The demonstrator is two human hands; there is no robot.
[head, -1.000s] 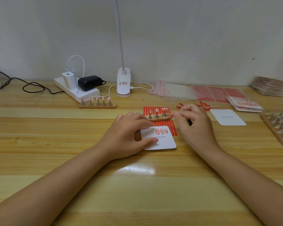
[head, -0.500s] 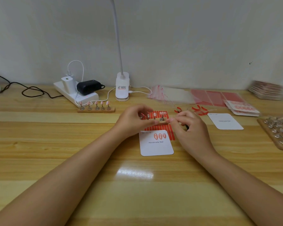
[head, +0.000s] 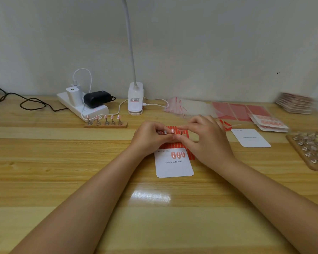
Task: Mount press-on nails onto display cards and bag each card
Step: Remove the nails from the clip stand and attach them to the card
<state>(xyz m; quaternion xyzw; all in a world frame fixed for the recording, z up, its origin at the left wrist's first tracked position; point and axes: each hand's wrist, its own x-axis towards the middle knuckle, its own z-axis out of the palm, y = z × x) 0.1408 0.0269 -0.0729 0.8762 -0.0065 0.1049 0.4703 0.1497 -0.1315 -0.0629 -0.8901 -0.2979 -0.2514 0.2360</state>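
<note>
A white display card [head: 174, 166] printed "Handmade Nail" lies in front of me with three pink nails [head: 178, 154] stuck along its top. Behind it a red striped sheet [head: 180, 132] lies under a small wooden nail stand, mostly hidden by my fingers. My left hand [head: 151, 137] grips the stand from the left. My right hand [head: 206, 138] pinches at a pink nail [head: 172, 131] on one of the stand's pegs. Both hands meet over the stand.
A second wooden stand [head: 106, 123] with several nails sits left of centre. A power strip [head: 81, 105], lamp base [head: 135, 98], clear bags [head: 187, 105], red sheets [head: 239, 110], a blank card [head: 251, 138], bagged cards [head: 270, 122] and a peg board [head: 312, 151] line the back and right.
My left hand left the display card and moved up onto the small stand. My right hand closed in on a nail on the stand.
</note>
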